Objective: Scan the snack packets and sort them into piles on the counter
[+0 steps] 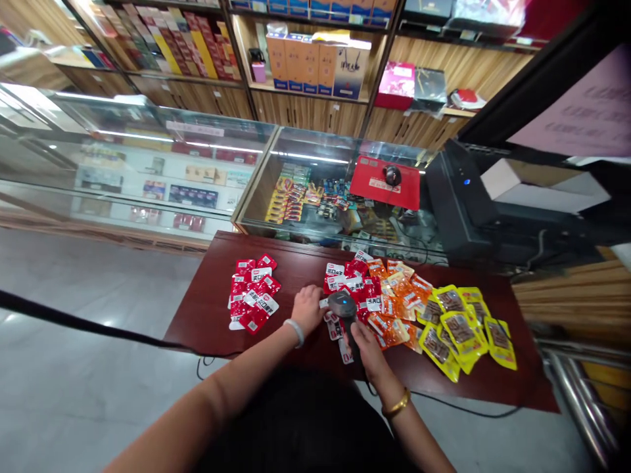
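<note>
My right hand [367,347] grips the handle of a dark barcode scanner [342,306] with its head over the red snack packets [355,282] in the middle of the dark red table [207,309]. My left hand [306,309] rests closed on a packet right beside the scanner head; which packet it pinches is hard to see. A separate pile of red packets [252,301] lies to the left. Orange packets [397,299] and yellow packets [461,328] lie to the right.
A scanner cable [444,402] runs off the table's front edge. Behind the table stands a glass display counter [305,177] with a red pad [387,182] and a black printer [461,197]. Shelves of boxes [315,59] line the back wall.
</note>
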The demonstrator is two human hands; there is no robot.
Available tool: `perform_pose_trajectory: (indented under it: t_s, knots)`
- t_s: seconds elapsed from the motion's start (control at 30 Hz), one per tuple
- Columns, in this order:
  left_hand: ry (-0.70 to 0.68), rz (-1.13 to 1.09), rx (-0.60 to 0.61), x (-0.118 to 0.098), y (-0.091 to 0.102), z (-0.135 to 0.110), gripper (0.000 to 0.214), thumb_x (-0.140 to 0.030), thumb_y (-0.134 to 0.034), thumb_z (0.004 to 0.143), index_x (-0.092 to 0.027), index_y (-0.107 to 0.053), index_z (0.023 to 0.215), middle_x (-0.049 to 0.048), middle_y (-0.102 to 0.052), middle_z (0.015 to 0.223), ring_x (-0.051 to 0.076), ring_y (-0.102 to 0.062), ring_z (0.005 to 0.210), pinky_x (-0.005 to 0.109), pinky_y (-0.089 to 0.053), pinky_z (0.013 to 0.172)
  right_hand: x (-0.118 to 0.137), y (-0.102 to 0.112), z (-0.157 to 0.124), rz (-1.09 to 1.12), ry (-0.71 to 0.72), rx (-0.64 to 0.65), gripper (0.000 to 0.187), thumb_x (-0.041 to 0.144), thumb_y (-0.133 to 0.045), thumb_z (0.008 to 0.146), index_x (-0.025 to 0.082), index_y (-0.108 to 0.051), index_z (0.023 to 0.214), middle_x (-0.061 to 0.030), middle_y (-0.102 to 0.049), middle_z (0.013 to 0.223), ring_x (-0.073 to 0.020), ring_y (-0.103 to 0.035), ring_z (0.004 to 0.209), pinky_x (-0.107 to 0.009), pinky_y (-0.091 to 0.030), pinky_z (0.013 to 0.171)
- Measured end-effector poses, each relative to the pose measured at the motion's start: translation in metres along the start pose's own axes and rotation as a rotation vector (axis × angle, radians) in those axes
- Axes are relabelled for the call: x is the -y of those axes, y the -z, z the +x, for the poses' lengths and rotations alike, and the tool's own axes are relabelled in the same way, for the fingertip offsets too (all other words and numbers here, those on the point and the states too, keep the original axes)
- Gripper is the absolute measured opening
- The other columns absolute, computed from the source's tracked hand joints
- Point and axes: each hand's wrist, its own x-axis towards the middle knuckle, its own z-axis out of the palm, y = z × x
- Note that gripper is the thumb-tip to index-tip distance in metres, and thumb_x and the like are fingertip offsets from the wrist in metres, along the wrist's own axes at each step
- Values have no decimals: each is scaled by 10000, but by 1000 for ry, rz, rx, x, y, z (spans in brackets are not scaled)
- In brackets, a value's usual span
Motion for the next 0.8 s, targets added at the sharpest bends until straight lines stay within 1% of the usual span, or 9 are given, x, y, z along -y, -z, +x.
perform_pose_trajectory:
  t_s: [0.1,0.17,0.23,0.33,0.47,0.53,0.63,0.73,0.8]
  knots:
    - [3,39,66,-32,-16,17,391,-376,-637,765,-174,-565,1092,134,-549,1163,284,-486,1078,407,-374,912,1,13,-5,43,48,-85,393,621,-616,784,234,-549,797,30,-543,619,-122,-442,476,-262,-358,462]
    - [18,53,97,-42,-20,25,408,-417,-662,746,-163,-565,1049,144,-570,1126,296,-501,1068,412,-379,901,2,18,-8,62,63,-129,395,618,-619,784,233,-534,782,30,-538,616,-125,-446,484,-261,-360,467]
    - [35,38,134,-44,-21,29,430,-430,-693,727,-164,-555,1035,138,-601,1075,295,-527,1059,398,-385,896,1,20,-9,58,76,-162,408,628,-614,781,231,-525,763,29,-534,612,-128,-452,490,-263,-368,474]
    - [137,-91,166,-35,-19,31,414,-384,-689,754,-183,-525,1076,99,-649,968,251,-600,978,338,-412,842,-3,22,-9,43,74,-177,417,641,-608,777,232,-531,761,29,-533,611,-133,-453,487,-270,-376,481]
    - [336,-394,113,-14,-15,24,364,-351,-674,778,-222,-489,1063,22,-669,872,172,-645,778,261,-432,686,-7,17,-4,34,69,-120,395,634,-592,791,241,-556,768,18,-554,614,-147,-458,484,-284,-370,475]
    - [367,-471,69,-4,-11,17,341,-346,-688,761,-224,-490,1010,4,-665,843,159,-640,754,249,-431,664,-4,10,0,18,68,-72,380,624,-586,802,244,-586,800,6,-572,625,-153,-470,489,-288,-366,471]
    - [363,-507,11,9,-5,6,300,-315,-683,753,-216,-491,961,-2,-654,836,149,-628,758,240,-427,668,5,-7,8,-41,74,6,385,612,-595,804,244,-626,911,-1,-584,642,-152,-483,492,-287,-366,468]
    - [388,-509,-32,23,0,-4,264,-287,-658,758,-204,-495,949,0,-639,824,144,-616,747,240,-425,668,10,-26,16,-70,71,72,432,626,-608,786,233,-629,964,13,-568,623,-139,-475,481,-276,-367,465]
    - [426,-518,-68,34,3,-10,263,-280,-650,755,-198,-498,954,0,-630,811,147,-613,751,244,-431,678,8,-37,22,-51,37,106,464,642,-625,762,228,-616,972,30,-555,610,-127,-471,476,-258,-359,457]
